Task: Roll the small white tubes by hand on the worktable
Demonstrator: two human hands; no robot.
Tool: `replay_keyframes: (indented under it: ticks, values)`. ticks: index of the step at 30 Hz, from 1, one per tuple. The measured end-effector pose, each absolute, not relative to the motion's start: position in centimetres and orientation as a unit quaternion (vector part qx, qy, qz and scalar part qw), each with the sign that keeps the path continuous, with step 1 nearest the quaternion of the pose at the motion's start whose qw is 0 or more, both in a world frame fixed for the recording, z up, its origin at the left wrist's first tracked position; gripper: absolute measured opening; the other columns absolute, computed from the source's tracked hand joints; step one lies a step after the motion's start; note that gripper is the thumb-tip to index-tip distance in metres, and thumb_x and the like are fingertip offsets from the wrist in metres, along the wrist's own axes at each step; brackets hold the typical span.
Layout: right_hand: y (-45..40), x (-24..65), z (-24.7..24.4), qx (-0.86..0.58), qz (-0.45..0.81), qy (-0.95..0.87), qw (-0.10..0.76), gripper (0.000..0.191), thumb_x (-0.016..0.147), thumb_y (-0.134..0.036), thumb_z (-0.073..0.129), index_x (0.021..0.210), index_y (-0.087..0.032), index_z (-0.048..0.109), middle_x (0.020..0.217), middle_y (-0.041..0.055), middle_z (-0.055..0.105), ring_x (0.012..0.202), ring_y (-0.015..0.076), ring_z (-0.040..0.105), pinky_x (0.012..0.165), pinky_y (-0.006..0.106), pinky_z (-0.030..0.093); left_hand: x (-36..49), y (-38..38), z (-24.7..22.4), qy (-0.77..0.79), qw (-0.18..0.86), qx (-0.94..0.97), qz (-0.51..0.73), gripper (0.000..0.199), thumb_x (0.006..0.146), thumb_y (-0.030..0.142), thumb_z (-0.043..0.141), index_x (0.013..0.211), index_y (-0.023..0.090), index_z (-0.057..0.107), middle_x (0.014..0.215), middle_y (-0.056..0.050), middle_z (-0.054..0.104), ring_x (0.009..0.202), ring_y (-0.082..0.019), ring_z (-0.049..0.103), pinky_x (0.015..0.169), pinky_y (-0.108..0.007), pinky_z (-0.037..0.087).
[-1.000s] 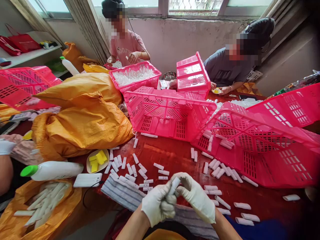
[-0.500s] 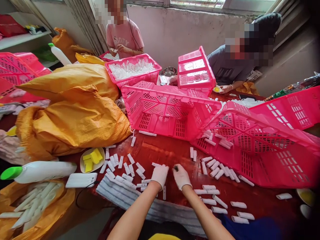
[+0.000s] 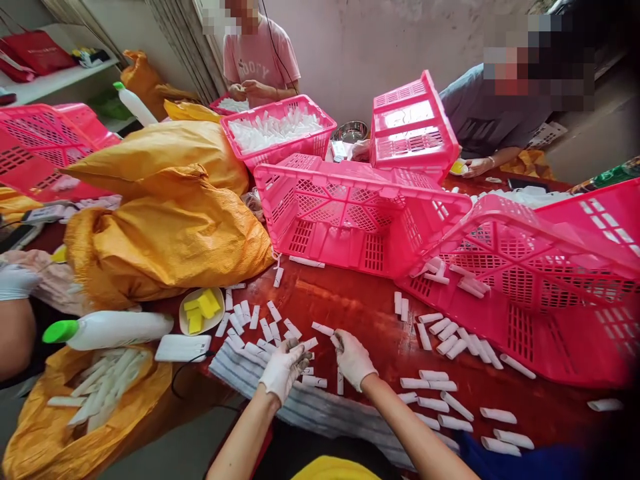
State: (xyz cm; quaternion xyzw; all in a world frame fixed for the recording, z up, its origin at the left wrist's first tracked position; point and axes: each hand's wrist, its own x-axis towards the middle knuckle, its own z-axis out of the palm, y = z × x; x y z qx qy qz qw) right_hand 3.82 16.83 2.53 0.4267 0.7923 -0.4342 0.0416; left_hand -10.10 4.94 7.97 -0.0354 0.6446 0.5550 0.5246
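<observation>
Both my hands wear white gloves and rest low over the red table (image 3: pixel 360 307). My left hand (image 3: pixel 283 366) curls over a cluster of small white tubes (image 3: pixel 260 330), its fingers closed on one white tube (image 3: pixel 309 344). A short gap to the right, my right hand (image 3: pixel 353 358) has its fingertips pinched together; what they hold is too small to tell. It is nearest a loose tube (image 3: pixel 323 329). One tube (image 3: pixel 340 381) lies upright-wise between my wrists, beside a striped grey cloth (image 3: pixel 310 407) at the table's front edge.
Tipped pink crates (image 3: pixel 350 220) (image 3: pixel 525 280) stand behind and to the right, with more tubes (image 3: pixel 450 330) spilling out. Orange sacks (image 3: pixel 165 233), a dish of yellow pieces (image 3: pixel 200 310), a green-capped white bottle (image 3: pixel 110 329) and a white phone (image 3: pixel 183 347) sit left. Two people work across the table.
A second ago both hands held one tube up near me. They then dropped to the table, and my left hand has since closed over the tubes.
</observation>
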Motion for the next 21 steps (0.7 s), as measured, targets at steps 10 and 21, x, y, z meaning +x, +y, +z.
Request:
replay_keyframes:
  ticks: [10, 21]
  values:
    - [17.7, 2.0, 10.6, 0.415, -0.668, 0.539, -0.300, 0.030, 0.078, -0.043, 0.059, 0.092, -0.025, 0.040, 0.075, -0.0035, 0.052, 0.062, 0.0119, 0.054, 0.062, 0.026, 0.049, -6.5, 6.7, 12.6, 0.538, 0.548, -0.079, 0.635, 0.052, 0.062, 0.040, 0.082, 0.099, 0.014, 0.057, 0.074, -0.001, 0.063, 0.066, -0.011, 0.061, 0.067, -0.023, 0.048]
    - [17.0, 1.0, 15.5, 0.368, -0.789, 0.245, -0.427, 0.027, 0.077, -0.037, 0.069, 0.087, -0.025, 0.048, 0.078, -0.0036, 0.065, 0.071, 0.0157, 0.067, 0.070, 0.034, 0.055, -4.0, 8.1, 16.5, 0.497, 0.555, -0.090, 0.661, 0.055, 0.059, 0.042, 0.083, 0.098, 0.014, 0.057, 0.085, -0.004, 0.064, 0.067, -0.011, 0.061, 0.068, -0.024, 0.048]
